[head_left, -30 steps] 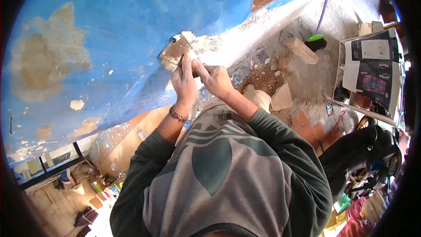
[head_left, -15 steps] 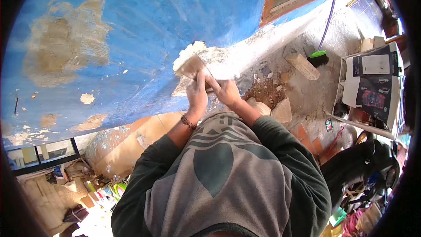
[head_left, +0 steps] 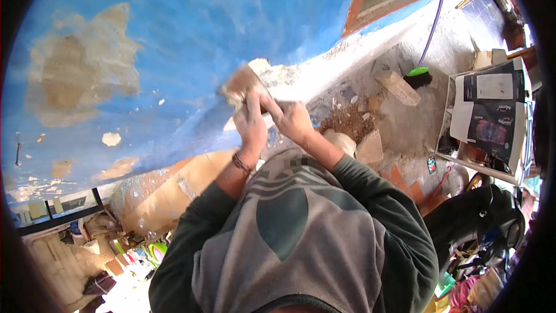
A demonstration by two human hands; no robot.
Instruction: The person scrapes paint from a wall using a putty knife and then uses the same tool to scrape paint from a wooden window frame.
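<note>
Now the flat scraper (head_left: 238,84) has slid left, covering the left end of the pale patch (head_left: 284,75) on the blue wall (head_left: 185,29). The right hand (head_left: 296,123) is seemingly closed on it; the left hand (head_left: 251,127) presses it, grip unclear. Two hands, one scraper, one broom (head_left: 418,75).

A house-like space under repair: patchy blue wall (head_left: 191,29), rubble (head_left: 347,117), broom (head_left: 418,75), big printed box (head_left: 489,119).

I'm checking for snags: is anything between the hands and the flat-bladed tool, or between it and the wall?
Nothing visible: the left hand and right hand are on the flat-bladed tool, and no object shows between it and the wall.
</note>
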